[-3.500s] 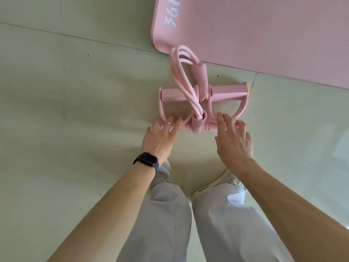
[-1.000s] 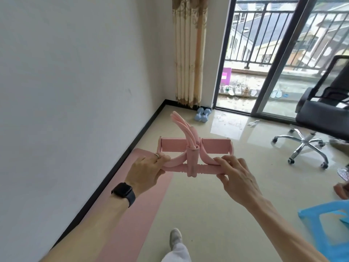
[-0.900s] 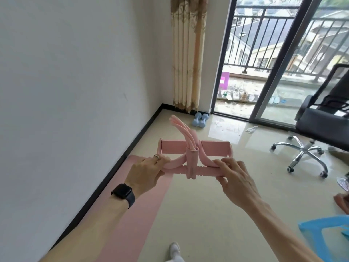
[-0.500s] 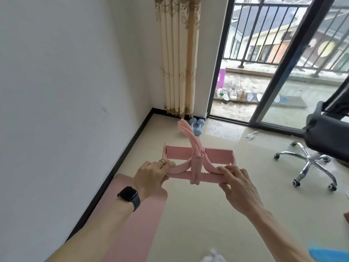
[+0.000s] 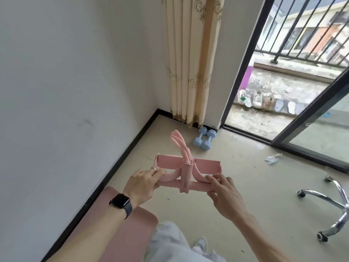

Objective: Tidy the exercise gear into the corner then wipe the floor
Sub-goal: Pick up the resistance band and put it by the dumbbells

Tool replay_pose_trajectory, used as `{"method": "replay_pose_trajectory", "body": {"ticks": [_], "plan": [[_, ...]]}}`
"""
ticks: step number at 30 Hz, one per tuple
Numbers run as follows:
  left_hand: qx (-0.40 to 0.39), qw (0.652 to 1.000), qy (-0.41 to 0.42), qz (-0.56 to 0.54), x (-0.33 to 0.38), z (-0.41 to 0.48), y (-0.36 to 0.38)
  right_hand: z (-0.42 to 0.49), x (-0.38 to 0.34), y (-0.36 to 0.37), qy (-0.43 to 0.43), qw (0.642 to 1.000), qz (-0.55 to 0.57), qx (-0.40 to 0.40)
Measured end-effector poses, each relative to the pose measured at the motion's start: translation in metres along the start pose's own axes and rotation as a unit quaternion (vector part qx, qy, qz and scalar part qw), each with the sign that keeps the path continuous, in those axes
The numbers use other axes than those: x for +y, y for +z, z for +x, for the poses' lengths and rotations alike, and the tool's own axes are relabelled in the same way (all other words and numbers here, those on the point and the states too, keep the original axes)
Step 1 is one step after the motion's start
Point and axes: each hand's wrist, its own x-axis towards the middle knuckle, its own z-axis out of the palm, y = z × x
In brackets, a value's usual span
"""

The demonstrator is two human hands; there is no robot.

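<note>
Since half a second ago, the pink pedal puller [image 5: 186, 178] has been carried nearer to the pale blue hexagonal dumbbells [image 5: 204, 138], which are now seen just beyond its looped rubber tubes. It is held level in the air, short of the dumbbells: one end of its ribbed bar is gripped by the left hand [image 5: 142, 183], the other by the curled right hand [image 5: 225, 193]. The matte, round-cornered pink mat [image 5: 128, 237] is laid well short of the dumbbells
</note>
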Motion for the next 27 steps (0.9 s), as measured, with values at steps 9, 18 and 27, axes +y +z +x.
{"method": "replay_pose_trajectory", "body": {"ticks": [9,18,27], "plan": [[-0.121,0.988,-0.082,-0.057,-0.085,0.154,0.041,0.197,0.029,0.012,-0.017,0.994,-0.009,-0.105],[-0.261,0.957,-0.067,-0.111,-0.212,0.348,0.097,0.42,0.043,0.061,0.031,0.971,-0.002,-0.237],[-0.337,0.936,-0.038,-0.098,-0.293,0.484,0.23,0.567,0.092,0.189,0.105,0.943,0.034,-0.315]]}}
